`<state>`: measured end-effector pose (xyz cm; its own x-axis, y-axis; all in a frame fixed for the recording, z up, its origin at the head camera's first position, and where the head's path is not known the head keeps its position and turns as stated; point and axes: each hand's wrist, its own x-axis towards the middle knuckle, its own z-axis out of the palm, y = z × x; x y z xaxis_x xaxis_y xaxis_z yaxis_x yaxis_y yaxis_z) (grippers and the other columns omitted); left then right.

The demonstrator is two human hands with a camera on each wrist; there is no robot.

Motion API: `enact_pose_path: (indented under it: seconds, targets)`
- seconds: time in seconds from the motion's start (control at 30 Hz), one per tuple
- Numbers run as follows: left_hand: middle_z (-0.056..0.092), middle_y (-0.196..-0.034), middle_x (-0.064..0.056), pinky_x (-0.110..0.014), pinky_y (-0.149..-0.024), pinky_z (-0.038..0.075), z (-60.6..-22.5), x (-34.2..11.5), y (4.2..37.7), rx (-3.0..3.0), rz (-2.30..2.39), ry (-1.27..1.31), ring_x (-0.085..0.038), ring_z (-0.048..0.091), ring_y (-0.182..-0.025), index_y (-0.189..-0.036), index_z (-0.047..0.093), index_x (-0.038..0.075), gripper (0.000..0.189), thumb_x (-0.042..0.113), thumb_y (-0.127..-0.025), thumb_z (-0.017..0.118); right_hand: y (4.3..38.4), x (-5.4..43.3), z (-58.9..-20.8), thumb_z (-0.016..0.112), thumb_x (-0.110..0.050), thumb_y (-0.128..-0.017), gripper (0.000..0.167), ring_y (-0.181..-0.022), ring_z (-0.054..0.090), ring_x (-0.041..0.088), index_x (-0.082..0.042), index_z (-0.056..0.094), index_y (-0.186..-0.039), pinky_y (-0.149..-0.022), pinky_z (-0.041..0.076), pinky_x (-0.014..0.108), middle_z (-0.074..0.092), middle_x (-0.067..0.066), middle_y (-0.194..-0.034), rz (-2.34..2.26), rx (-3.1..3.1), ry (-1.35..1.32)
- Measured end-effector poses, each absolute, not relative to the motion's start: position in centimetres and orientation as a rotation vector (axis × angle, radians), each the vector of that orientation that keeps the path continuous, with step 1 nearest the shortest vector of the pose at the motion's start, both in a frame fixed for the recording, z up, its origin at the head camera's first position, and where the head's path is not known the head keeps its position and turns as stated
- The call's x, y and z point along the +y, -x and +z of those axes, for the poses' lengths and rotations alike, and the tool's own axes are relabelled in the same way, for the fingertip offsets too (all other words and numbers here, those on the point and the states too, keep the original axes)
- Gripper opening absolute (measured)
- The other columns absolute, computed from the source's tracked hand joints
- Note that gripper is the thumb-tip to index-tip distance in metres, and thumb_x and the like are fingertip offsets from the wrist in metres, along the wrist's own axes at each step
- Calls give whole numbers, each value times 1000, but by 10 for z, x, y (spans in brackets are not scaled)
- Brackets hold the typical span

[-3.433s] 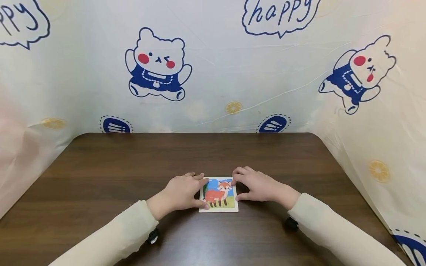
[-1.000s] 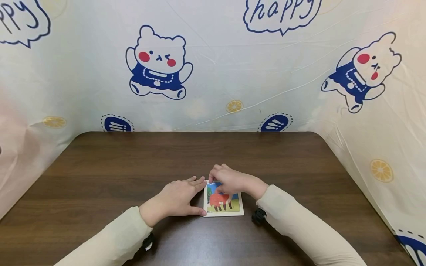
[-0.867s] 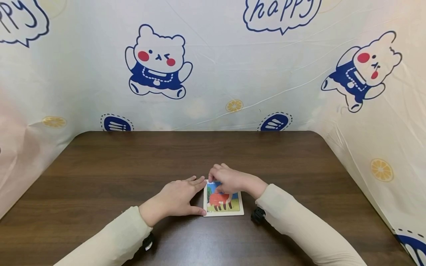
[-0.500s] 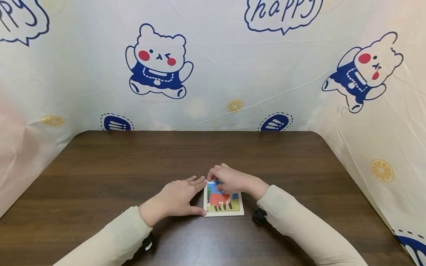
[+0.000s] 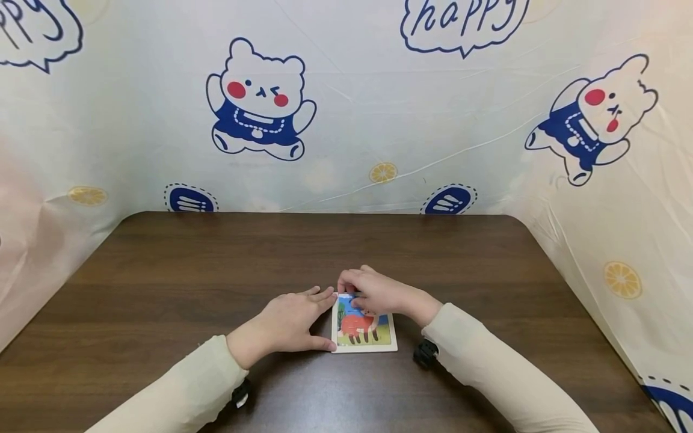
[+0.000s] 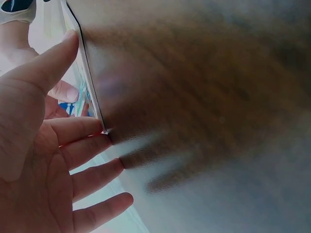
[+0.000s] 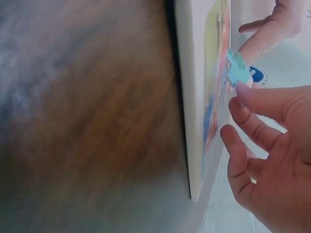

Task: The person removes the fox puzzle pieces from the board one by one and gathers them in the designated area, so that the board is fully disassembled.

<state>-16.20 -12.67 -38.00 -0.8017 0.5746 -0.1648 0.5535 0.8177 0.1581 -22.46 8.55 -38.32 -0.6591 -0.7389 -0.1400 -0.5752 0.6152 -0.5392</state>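
Note:
A small square jigsaw puzzle (image 5: pixel 357 328) with a fox picture lies in its white frame on the table, its top right part hidden under my right hand. My left hand (image 5: pixel 278 325) rests along the frame's left side, thumb at the near corner and straight fingertips at the far one. The left wrist view shows those fingers spread against the frame's edge. Over the puzzle's far part, my right hand (image 5: pixel 381 294) bends its thumb and fingers. In the right wrist view it pinches a pale blue jigsaw piece (image 7: pixel 238 69), tilted up from the picture.
The dark brown wooden table (image 5: pixel 216 258) carries the puzzle near its middle. A white curtain (image 5: pixel 346 108) printed with bears surrounds its back and sides. Each sleeve has a small black device at the wrist.
Earlier both hands lay at the puzzle's sides. My right hand has since moved left over its top and pinches a piece there. My left hand and the puzzle have shifted slightly.

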Motion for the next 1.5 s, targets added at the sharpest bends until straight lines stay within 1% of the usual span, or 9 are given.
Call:
enact_pose_path:
  seconds: [0.2,0.4,0.6,0.77,0.93,1.0,1.13,1.5]
  targets:
    - [44,-156,-6,-49,-101,50,-380,-126,162,2794,159,-870,-30,45,-142,-149,46,11,92,67,-80,69,227,90,-382,63,-7,-97,15,-81,52,12,-11,64,-111,-74,46,23,58,-2,-86,-798,2431,1089]
    - [44,-156,-7,-49,-103,50,-380,-127,163,2792,163,-861,-30,45,-142,-149,46,11,92,67,-80,69,231,101,-376,65,-8,-95,13,-84,55,10,-12,66,-108,-78,50,23,64,-1,-90,-920,2458,1107]
    - [45,-155,-8,-48,-105,48,-379,-127,163,2795,158,-865,-30,45,-142,-149,46,10,92,66,-80,69,237,122,-367,64,-7,-96,12,-86,56,13,-13,67,-106,-83,51,26,66,-1,-92,-983,2520,1036]
    - [45,-155,-8,-48,-105,48,-379,-127,163,2797,151,-868,-30,45,-143,-149,46,10,91,66,-81,70,241,143,-361,65,-4,-94,13,-87,56,16,-11,68,-105,-82,52,32,66,2,-93,-1021,2568,984]
    - [45,-155,-8,-48,-104,48,-379,-128,163,2804,146,-881,-30,44,-143,-148,47,10,90,65,-81,70,244,164,-359,66,-3,-93,14,-89,57,18,-10,68,-105,-86,52,39,66,3,-95,-1049,2599,925]
    - [45,-155,-8,-48,-104,48,-380,-128,164,2805,143,-886,-30,44,-143,-148,47,10,90,65,-81,69,244,171,-359,66,-3,-93,14,-88,57,19,-9,68,-105,-86,52,40,67,3,-94,-1046,2603,911]
    - [45,-155,-8,-49,-104,48,-380,-128,164,2802,138,-887,-30,44,-143,-149,47,11,90,65,-81,69,244,183,-362,66,-1,-92,13,-87,57,18,-7,68,-104,-85,52,36,67,4,-92,-1026,2606,904]
    - [44,-156,-8,-49,-105,48,-381,-127,162,2792,159,-887,-30,44,-143,-149,46,10,90,65,-81,69,246,200,-378,64,-1,-93,11,-84,54,17,-8,68,-101,-79,49,28,63,3,-87,-964,2544,831]
